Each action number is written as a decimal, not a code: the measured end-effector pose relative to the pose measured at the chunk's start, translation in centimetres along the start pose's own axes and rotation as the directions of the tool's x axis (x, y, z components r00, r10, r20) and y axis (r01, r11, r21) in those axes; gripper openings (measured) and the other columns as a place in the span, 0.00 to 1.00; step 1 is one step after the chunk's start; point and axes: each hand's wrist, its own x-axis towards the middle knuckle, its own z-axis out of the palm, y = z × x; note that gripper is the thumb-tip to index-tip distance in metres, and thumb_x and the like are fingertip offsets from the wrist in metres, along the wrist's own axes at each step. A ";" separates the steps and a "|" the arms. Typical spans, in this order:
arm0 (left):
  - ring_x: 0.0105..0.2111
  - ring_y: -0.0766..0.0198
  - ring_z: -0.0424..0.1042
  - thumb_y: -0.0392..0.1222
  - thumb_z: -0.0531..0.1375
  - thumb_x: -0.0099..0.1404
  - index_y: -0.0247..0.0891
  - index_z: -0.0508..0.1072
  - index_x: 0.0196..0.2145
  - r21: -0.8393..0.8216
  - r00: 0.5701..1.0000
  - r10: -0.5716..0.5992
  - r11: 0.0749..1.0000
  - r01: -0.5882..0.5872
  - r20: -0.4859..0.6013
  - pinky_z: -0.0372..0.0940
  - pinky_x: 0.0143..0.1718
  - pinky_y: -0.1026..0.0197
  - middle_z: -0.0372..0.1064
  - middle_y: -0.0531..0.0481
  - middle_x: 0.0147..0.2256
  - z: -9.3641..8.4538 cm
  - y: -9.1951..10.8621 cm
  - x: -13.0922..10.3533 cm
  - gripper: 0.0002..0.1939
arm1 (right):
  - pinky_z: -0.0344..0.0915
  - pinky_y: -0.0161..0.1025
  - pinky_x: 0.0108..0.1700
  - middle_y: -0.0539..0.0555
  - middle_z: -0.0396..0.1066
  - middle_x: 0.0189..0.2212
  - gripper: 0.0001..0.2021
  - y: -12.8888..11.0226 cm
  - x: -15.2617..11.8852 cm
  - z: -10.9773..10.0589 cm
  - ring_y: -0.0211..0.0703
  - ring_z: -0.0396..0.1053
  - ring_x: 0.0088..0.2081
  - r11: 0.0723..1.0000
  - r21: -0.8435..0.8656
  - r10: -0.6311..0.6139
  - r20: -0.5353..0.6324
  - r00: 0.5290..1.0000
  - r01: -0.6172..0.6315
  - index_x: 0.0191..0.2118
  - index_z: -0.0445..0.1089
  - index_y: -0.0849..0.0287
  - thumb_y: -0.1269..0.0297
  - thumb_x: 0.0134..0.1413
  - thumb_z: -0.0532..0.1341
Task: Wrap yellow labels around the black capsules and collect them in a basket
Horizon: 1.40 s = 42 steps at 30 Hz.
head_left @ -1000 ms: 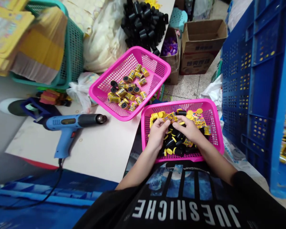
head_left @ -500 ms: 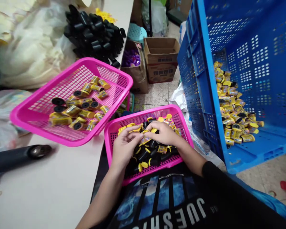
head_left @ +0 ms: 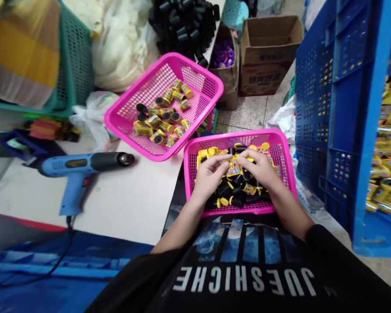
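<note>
My left hand (head_left: 211, 174) and my right hand (head_left: 259, 167) meet over the near pink basket (head_left: 291, 178), which rests against my body. Between their fingertips is a small yellow printed wrapper (head_left: 233, 168), pinched from both sides. Below the hands lie black cylinders (head_left: 237, 200), yellow caps (head_left: 224, 201) and more printed wrappers. To the left, a second pink basket (head_left: 124, 140) holds wrapped yellow canisters (head_left: 154, 121), some with black ends showing.
A blue heat gun (head_left: 76, 165) lies on the white table (head_left: 130, 204). Black cylinders (head_left: 185, 26) are piled at the back. Cardboard boxes (head_left: 259, 69) stand on the floor. A large blue crate (head_left: 332, 87) with yellow canisters is on the right.
The view has swung left, so everything appears shifted right and the whole heat gun now shows. The wrapper between my hands now shows more clearly; both hands stay over the near basket.
</note>
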 end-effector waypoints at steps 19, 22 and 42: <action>0.40 0.55 0.81 0.54 0.75 0.52 0.41 0.85 0.40 -0.280 0.974 -0.223 0.938 0.204 -0.036 0.79 0.38 0.56 0.83 0.44 0.43 -0.1 -0.1 0.4 0.20 | 0.75 0.47 0.51 0.53 0.79 0.43 0.21 1.2 -0.9 -1.4 0.47 0.76 0.47 0.912 0.393 0.149 -0.053 0.987 -0.116 0.45 0.74 0.51 0.48 0.47 0.73; 0.36 0.58 0.81 0.53 0.75 0.51 0.40 0.85 0.40 -0.282 0.968 -0.249 0.929 0.239 0.000 0.79 0.35 0.58 0.82 0.45 0.40 -0.3 0.1 0.4 0.21 | 0.73 0.48 0.51 0.53 0.79 0.41 0.19 1.4 -0.9 -1.6 0.47 0.77 0.44 0.968 0.244 0.069 -0.067 0.995 -0.050 0.45 0.76 0.51 0.50 0.50 0.72; 0.49 0.54 0.78 0.44 0.75 0.54 0.42 0.84 0.43 0.017 0.987 0.094 0.995 -0.098 0.134 0.69 0.58 0.50 0.82 0.45 0.45 -0.9 -0.1 0.1 0.17 | 0.73 0.49 0.50 0.54 0.79 0.43 0.17 1.8 -1.1 -1.9 0.47 0.77 0.43 0.994 0.079 -0.080 0.099 0.992 0.072 0.48 0.77 0.51 0.54 0.54 0.71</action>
